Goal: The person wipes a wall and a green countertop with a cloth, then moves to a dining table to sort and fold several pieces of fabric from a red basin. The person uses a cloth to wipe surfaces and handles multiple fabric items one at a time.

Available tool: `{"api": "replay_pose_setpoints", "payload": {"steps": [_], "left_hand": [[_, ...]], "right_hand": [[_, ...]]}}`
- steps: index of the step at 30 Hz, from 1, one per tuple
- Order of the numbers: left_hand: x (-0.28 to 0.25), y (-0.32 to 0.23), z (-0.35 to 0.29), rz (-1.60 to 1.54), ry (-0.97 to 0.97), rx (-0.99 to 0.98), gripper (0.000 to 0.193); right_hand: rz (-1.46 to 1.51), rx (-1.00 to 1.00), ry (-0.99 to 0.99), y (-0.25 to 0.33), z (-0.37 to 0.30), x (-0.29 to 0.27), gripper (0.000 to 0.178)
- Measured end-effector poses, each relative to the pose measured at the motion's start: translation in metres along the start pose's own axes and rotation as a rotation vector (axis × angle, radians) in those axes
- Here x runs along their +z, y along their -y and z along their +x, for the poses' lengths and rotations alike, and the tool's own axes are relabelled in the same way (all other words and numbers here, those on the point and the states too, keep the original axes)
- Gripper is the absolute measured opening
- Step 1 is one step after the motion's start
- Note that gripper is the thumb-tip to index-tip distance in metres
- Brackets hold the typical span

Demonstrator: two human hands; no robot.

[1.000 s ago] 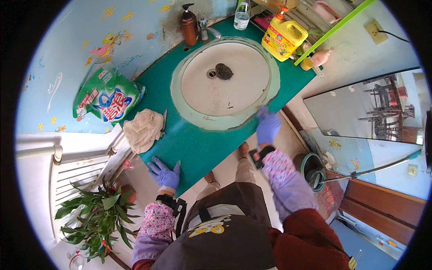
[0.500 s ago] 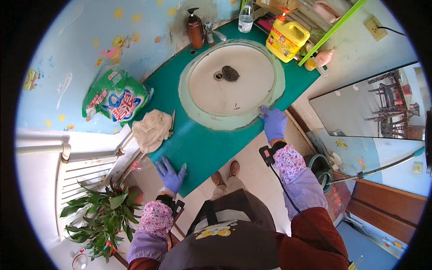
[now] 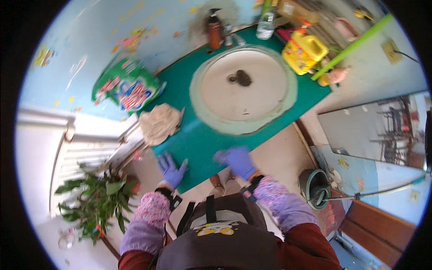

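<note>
My left hand [image 3: 172, 171], in a purple glove, lies on the front left corner of the green countertop [image 3: 193, 135], fingers spread and holding nothing. Over the counter's front edge is my right hand [image 3: 239, 163], gloved alike; motion smears its fingers, and I see nothing held in them. Beyond it an oval white sink [image 3: 220, 96] is set into the counter. A dark oval lump [image 3: 244, 78], too blurred to name, lies in the basin beside the drain. A crumpled beige cloth [image 3: 158, 123] sits on the counter's left edge, past my left hand.
Behind the cloth stands a green bag [image 3: 130, 85]. A brown pump bottle [image 3: 215, 31], a clear bottle [image 3: 265, 26] and a yellow jug [image 3: 305, 51] line the back. A leafy plant [image 3: 96, 198] is low left; a bucket [image 3: 306, 182] stands right.
My right hand has left the sink's front right rim and moved left and toward me. My left hand stays on the counter corner. The view has shifted slightly.
</note>
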State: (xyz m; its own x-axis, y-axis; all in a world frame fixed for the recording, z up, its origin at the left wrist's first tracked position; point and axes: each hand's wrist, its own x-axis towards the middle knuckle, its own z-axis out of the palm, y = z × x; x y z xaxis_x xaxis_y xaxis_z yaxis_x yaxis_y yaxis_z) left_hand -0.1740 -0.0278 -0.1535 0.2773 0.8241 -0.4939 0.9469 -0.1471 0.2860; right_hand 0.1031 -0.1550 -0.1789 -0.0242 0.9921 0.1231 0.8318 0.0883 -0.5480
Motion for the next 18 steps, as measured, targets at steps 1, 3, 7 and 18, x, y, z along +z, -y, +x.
{"api": "replay_pose_setpoints", "payload": {"steps": [1,3,7,18], "left_hand": [[0.000,0.000,-0.001,-0.002,0.007,-0.013,0.111],[0.000,0.000,-0.002,0.008,-0.012,0.029,0.110],[0.003,0.007,-0.001,0.005,-0.021,0.075,0.107],[-0.004,0.047,-0.016,-0.984,0.018,0.226,0.068]], "right_hand": [[0.105,0.139,-0.047,-0.019,0.000,-0.016,0.021],[-0.214,0.263,-0.079,-0.052,0.005,-0.044,0.020],[-0.481,0.349,-0.347,-0.059,0.010,-0.055,0.027],[-0.210,0.343,-0.177,0.107,0.036,0.067,0.021]]}}
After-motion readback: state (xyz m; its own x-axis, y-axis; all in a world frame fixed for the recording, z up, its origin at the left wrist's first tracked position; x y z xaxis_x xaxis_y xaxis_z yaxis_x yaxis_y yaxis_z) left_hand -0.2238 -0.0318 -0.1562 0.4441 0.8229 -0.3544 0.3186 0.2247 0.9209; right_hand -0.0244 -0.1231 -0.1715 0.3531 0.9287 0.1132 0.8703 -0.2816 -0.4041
